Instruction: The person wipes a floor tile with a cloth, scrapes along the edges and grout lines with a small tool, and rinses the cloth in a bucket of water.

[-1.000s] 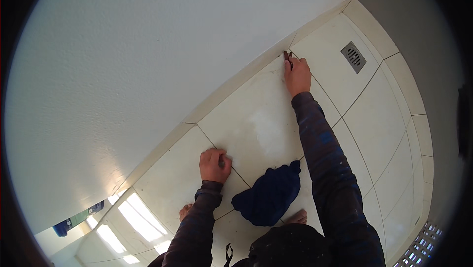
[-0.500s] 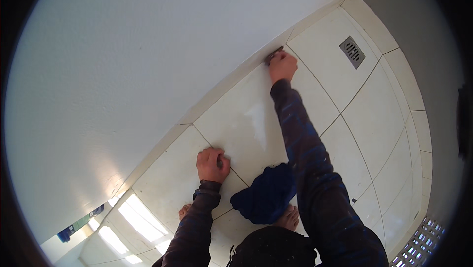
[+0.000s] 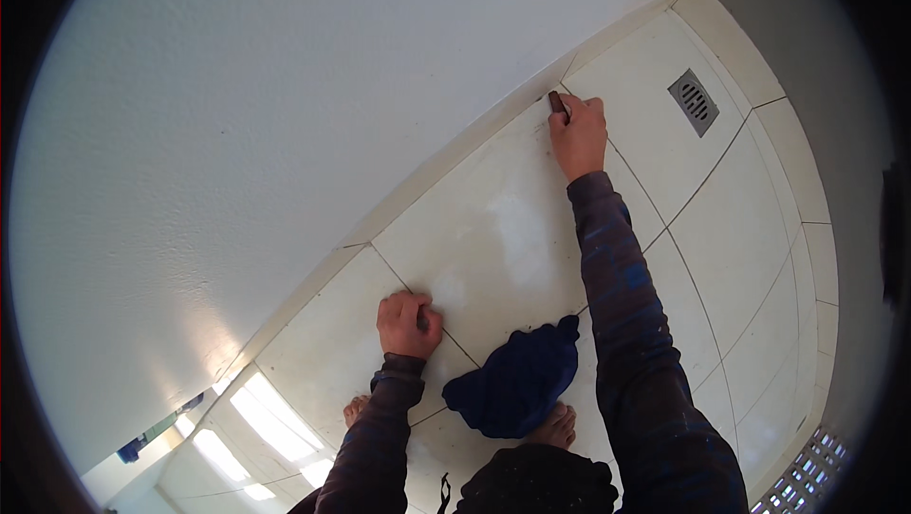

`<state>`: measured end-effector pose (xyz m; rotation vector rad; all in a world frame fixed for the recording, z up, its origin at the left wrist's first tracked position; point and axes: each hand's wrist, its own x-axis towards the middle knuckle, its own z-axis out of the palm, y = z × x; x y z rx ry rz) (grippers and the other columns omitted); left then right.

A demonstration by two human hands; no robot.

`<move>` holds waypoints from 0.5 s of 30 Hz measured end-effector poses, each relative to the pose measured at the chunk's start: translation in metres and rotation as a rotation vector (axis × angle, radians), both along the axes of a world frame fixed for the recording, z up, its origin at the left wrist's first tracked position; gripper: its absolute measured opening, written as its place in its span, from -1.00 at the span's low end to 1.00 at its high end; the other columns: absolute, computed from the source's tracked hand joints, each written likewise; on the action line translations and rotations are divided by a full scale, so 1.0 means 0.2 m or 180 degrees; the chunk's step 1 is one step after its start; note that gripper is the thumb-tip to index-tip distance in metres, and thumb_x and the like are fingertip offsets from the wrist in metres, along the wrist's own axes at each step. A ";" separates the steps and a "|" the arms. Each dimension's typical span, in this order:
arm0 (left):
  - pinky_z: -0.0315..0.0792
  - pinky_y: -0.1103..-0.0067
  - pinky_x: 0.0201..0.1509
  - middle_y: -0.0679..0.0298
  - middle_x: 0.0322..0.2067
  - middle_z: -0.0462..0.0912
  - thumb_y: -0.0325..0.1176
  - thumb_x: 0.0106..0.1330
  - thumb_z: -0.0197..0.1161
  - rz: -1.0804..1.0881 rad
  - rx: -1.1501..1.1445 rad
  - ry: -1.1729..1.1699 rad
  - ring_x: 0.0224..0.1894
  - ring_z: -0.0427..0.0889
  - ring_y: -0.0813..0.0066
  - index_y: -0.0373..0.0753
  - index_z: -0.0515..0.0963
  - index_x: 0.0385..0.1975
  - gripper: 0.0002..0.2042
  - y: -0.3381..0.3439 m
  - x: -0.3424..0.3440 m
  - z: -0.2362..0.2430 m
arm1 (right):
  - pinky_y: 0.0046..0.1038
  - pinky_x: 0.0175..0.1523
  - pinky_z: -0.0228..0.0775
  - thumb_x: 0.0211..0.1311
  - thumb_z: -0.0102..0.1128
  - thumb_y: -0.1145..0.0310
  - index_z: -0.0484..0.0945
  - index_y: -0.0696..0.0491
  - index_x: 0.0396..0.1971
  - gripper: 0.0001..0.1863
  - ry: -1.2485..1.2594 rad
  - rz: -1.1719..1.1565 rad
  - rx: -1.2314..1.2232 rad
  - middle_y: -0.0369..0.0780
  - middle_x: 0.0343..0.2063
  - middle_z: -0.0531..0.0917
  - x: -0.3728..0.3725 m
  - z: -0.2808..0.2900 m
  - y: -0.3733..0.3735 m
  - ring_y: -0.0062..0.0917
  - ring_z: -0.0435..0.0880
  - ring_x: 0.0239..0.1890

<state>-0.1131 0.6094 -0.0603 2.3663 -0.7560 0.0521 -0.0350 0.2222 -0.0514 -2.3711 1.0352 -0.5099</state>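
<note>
Two bare hands are in view, both low over the pale tiled floor [image 3: 455, 248]. Small dark tool [image 3: 558, 108] is pinched in the fingers of the right hand [image 3: 578, 140], far side, right of centre; its tip is aimed at the base of the tiled skirting [image 3: 474, 145]. Contact there can't be confirmed from this angle. Left hand [image 3: 408, 326] is rested on the floor, nearer and to the left, beside a tile seam [image 3: 460, 346]; its fingers are curled in, and whether anything is gripped can't be told.

For control, the grip is best taken close to the tip, with the edge set low and square along the skirting. Light, even pressure is advised; tile could be scratched if a corner is dug in. Right arm is stretched far out, so weight is best carried by the left hand. Navy cloth [image 3: 520, 376] is bunched on the near side, by a bare foot [image 3: 555, 427]; snagging by the right sleeve [image 3: 631, 296] should be avoided. Floor drain [image 3: 695, 103] is sited farther right, well apart from the tool.
</note>
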 end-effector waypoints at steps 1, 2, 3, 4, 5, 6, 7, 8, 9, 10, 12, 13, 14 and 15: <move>0.44 0.31 -0.19 0.25 -0.42 0.59 -0.53 0.01 0.31 0.0018 -0.0025 -0.0042 -0.34 0.57 0.17 -0.16 0.59 -0.35 -0.81 -0.01 0.00 0.00 | -0.12 0.04 0.61 0.29 0.27 0.40 0.73 0.10 -0.01 -0.70 -0.0328 0.0159 -0.0238 -0.01 -0.12 0.71 -0.01 -0.02 -0.01 -0.06 0.74 -0.09; 0.44 0.31 -0.19 0.24 -0.41 0.59 -0.53 0.01 0.31 0.0035 -0.0049 -0.0085 -0.35 0.57 0.17 -0.16 0.59 -0.35 -0.81 -0.02 -0.01 -0.01 | -0.11 0.02 0.60 0.28 0.29 0.42 0.74 0.10 -0.01 -0.70 -0.0658 0.0319 -0.0473 -0.03 -0.11 0.69 -0.02 -0.03 -0.01 -0.06 0.72 -0.10; 0.44 0.31 -0.19 0.24 -0.41 0.59 -0.53 0.01 0.31 0.0042 -0.0057 -0.0087 -0.35 0.57 0.17 -0.16 0.59 -0.35 -0.81 -0.01 0.00 -0.01 | -0.11 0.02 0.60 0.28 0.29 0.42 0.74 0.10 -0.01 -0.70 -0.0660 0.0325 -0.0480 -0.03 -0.11 0.69 -0.01 -0.05 -0.02 -0.06 0.72 -0.10; 0.44 0.31 -0.19 0.24 -0.41 0.60 -0.53 0.01 0.31 0.0034 -0.0044 -0.0112 -0.34 0.57 0.17 -0.16 0.59 -0.35 -0.81 -0.01 0.00 -0.01 | -0.10 0.02 0.59 0.27 0.30 0.44 0.75 0.10 -0.01 -0.71 -0.0604 0.0420 -0.0443 -0.05 -0.12 0.69 0.00 -0.06 -0.03 -0.07 0.71 -0.10; 0.44 0.31 -0.19 0.24 -0.41 0.60 -0.53 0.01 0.31 0.0024 -0.0032 -0.0138 -0.34 0.57 0.17 -0.15 0.60 -0.34 -0.81 -0.01 0.00 -0.01 | -0.10 0.03 0.58 0.27 0.31 0.46 0.75 0.10 -0.02 -0.71 -0.0547 0.0514 -0.0406 -0.07 -0.12 0.69 0.00 -0.07 -0.05 -0.08 0.70 -0.11; 0.44 0.31 -0.19 0.24 -0.41 0.60 -0.53 0.01 0.31 0.0030 -0.0019 -0.0142 -0.34 0.57 0.17 -0.15 0.60 -0.34 -0.81 -0.01 0.00 -0.01 | -0.10 0.03 0.58 0.27 0.31 0.46 0.75 0.10 -0.02 -0.71 -0.0553 0.0518 -0.0394 -0.07 -0.12 0.69 0.01 -0.07 -0.07 -0.08 0.70 -0.11; 0.44 0.31 -0.19 0.24 -0.40 0.60 -0.53 0.01 0.31 0.0051 -0.0004 -0.0106 -0.34 0.57 0.16 -0.15 0.60 -0.35 -0.81 -0.01 0.00 -0.01 | -0.11 0.03 0.58 0.28 0.31 0.48 0.76 0.10 -0.04 -0.74 -0.0458 0.0499 -0.0494 -0.07 -0.12 0.69 0.01 -0.07 -0.10 -0.09 0.69 -0.11; 0.44 0.31 -0.19 0.24 -0.40 0.60 -0.53 0.01 0.31 0.0072 0.0011 -0.0069 -0.34 0.57 0.16 -0.15 0.60 -0.35 -0.81 -0.01 -0.01 -0.01 | -0.13 0.04 0.58 0.29 0.30 0.49 0.77 0.11 -0.06 -0.76 -0.0362 0.0479 -0.0595 -0.08 -0.11 0.68 0.02 -0.06 -0.12 -0.10 0.68 -0.12; 0.44 0.31 -0.19 0.24 -0.40 0.60 -0.53 0.01 0.31 0.0070 0.0018 -0.0057 -0.34 0.57 0.16 -0.15 0.60 -0.35 -0.81 -0.01 -0.01 -0.01 | -0.13 0.04 0.58 0.29 0.30 0.49 0.77 0.11 -0.06 -0.76 -0.0351 0.0478 -0.0587 -0.08 -0.11 0.68 0.02 -0.07 -0.13 -0.10 0.68 -0.12; 0.44 0.31 -0.20 0.24 -0.40 0.60 -0.53 0.01 0.31 0.0077 0.0008 -0.0042 -0.34 0.57 0.16 -0.15 0.60 -0.35 -0.81 -0.01 -0.01 -0.01 | -0.14 0.05 0.58 0.29 0.29 0.52 0.77 0.11 -0.09 -0.77 -0.0374 0.0838 -0.0832 -0.08 -0.11 0.69 0.03 -0.08 -0.14 -0.11 0.68 -0.12; 0.44 0.31 -0.20 0.24 -0.40 0.60 -0.54 0.01 0.31 0.0093 0.0006 -0.0035 -0.34 0.57 0.15 -0.15 0.60 -0.35 -0.81 -0.01 -0.01 0.00 | -0.15 0.05 0.57 0.29 0.28 0.54 0.78 0.12 -0.11 -0.78 -0.0408 0.1207 -0.1068 -0.08 -0.11 0.69 0.02 -0.08 -0.15 -0.11 0.68 -0.11; 0.44 0.31 -0.20 0.24 -0.40 0.60 -0.53 0.02 0.31 0.0083 0.0016 -0.0022 -0.33 0.56 0.15 -0.16 0.60 -0.35 -0.81 -0.01 -0.01 0.00 | -0.16 0.05 0.58 0.28 0.29 0.56 0.78 0.11 -0.13 -0.80 -0.0355 0.1347 -0.0938 -0.09 -0.13 0.69 0.01 -0.07 -0.15 -0.11 0.68 -0.10; 0.44 0.31 -0.21 0.24 -0.40 0.60 -0.53 0.02 0.31 0.0072 0.0024 -0.0008 -0.33 0.56 0.15 -0.16 0.60 -0.35 -0.82 -0.01 -0.01 0.00 | -0.16 0.04 0.58 0.28 0.29 0.57 0.78 0.11 -0.15 -0.81 -0.0301 0.1486 -0.0809 -0.09 -0.14 0.69 0.00 -0.06 -0.16 -0.11 0.67 -0.10; 0.44 0.31 -0.21 0.24 -0.40 0.60 -0.53 0.02 0.31 0.0072 0.0019 0.0003 -0.33 0.56 0.15 -0.16 0.60 -0.35 -0.82 -0.01 -0.01 0.00 | -0.16 0.04 0.58 0.28 0.29 0.57 0.78 0.11 -0.15 -0.81 -0.0289 0.1488 -0.0811 -0.09 -0.14 0.69 0.00 -0.06 -0.16 -0.11 0.67 -0.10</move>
